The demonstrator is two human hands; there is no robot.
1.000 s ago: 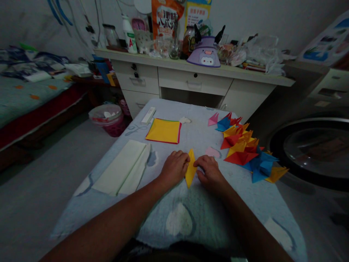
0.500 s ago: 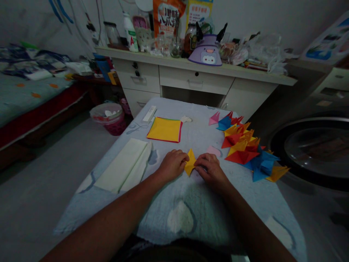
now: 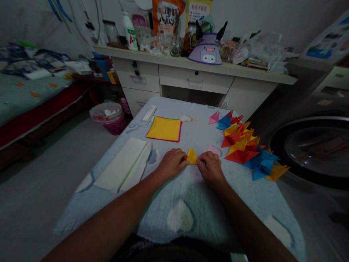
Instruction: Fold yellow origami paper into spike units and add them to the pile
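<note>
A small folded yellow origami paper [image 3: 192,157] lies between my hands, two points upward and its lower edge straight. My left hand [image 3: 174,160] pinches its left corner. At the right corner, my right hand [image 3: 210,164] grips it with thumb and fingers. Beyond the hands rests a stack of square origami paper [image 3: 164,128], yellow on top with red edges below. Several folded paper cranes [image 3: 242,145] in red, yellow, blue and pink stand in a row along the right side of the cloth-covered table [image 3: 180,218].
Left of my hands lies a folded pale sheet [image 3: 124,163]. A white box [image 3: 149,114] and a crumpled scrap [image 3: 185,118] sit near the paper stack. A pink bin [image 3: 110,120] stands left on the floor, a white desk [image 3: 196,78] behind, a washing machine [image 3: 316,145] at right.
The yellow paper has gone from a diamond shape to a folded one with two points up, its lower point turned upward. Both hands stay at its sides.
</note>
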